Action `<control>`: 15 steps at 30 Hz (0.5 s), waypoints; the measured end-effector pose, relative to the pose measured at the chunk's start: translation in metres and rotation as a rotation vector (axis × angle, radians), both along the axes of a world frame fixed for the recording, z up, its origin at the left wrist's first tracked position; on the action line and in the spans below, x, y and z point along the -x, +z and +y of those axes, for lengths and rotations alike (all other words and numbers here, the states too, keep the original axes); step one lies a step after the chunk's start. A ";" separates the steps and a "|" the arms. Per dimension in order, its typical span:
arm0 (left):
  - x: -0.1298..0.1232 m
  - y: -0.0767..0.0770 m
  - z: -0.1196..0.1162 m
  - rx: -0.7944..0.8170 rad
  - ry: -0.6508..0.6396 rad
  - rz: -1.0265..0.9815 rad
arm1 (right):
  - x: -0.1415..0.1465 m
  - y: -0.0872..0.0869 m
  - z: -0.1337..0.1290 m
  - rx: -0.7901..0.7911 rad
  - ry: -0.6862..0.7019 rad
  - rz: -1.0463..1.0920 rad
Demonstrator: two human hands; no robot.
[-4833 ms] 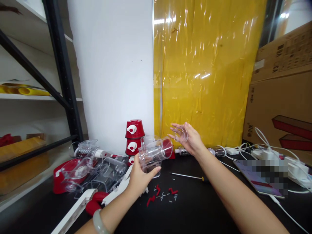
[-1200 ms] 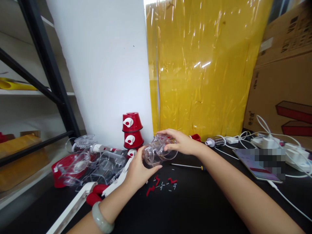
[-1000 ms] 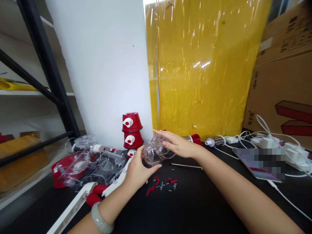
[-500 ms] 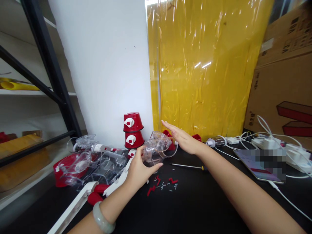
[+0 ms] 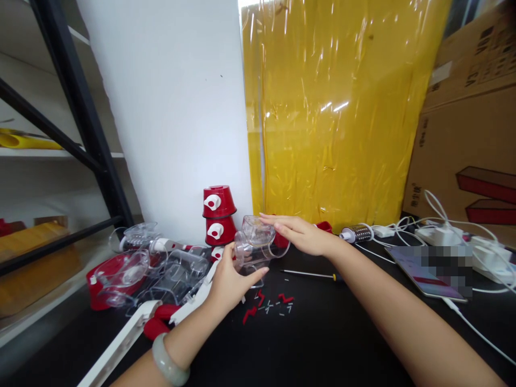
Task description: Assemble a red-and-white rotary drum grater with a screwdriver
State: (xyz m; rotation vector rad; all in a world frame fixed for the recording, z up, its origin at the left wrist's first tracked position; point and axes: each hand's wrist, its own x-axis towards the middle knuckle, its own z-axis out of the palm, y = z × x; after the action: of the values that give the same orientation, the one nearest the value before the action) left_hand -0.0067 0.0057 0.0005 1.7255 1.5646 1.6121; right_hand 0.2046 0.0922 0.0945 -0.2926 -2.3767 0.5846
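- The left hand grips the left end of the clear housing; the right hand, fingers straight, appears to touch its top.
- Below the housing, red pieces lie scattered on the bench.
- Just beyond them lies a screwdriver.
- Clear parts heap toward the bench's left edge, a tablet toward its right.
- Red cups stand stacked at the far edge, before a white wall.
- Behind the tablet, a carton, contents hidden.

The left hand wears a smooth, pale grey-green wrist bangle.
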 end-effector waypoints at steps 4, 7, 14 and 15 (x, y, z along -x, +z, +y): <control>-0.002 0.004 -0.002 0.023 0.023 0.017 | 0.000 0.001 -0.001 0.002 -0.025 0.001; -0.001 0.004 -0.002 0.024 0.018 0.006 | -0.001 0.002 -0.001 -0.019 -0.052 0.007; 0.002 -0.001 0.002 0.022 -0.008 -0.040 | 0.001 -0.003 0.005 -0.064 -0.031 0.002; 0.002 -0.001 0.002 0.022 -0.010 -0.045 | 0.001 -0.003 0.006 -0.078 -0.030 0.003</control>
State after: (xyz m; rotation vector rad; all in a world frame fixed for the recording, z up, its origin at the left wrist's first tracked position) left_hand -0.0084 0.0077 -0.0003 1.6719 1.5451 1.6116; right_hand 0.2032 0.0978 0.0913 -0.2917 -2.3819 0.4770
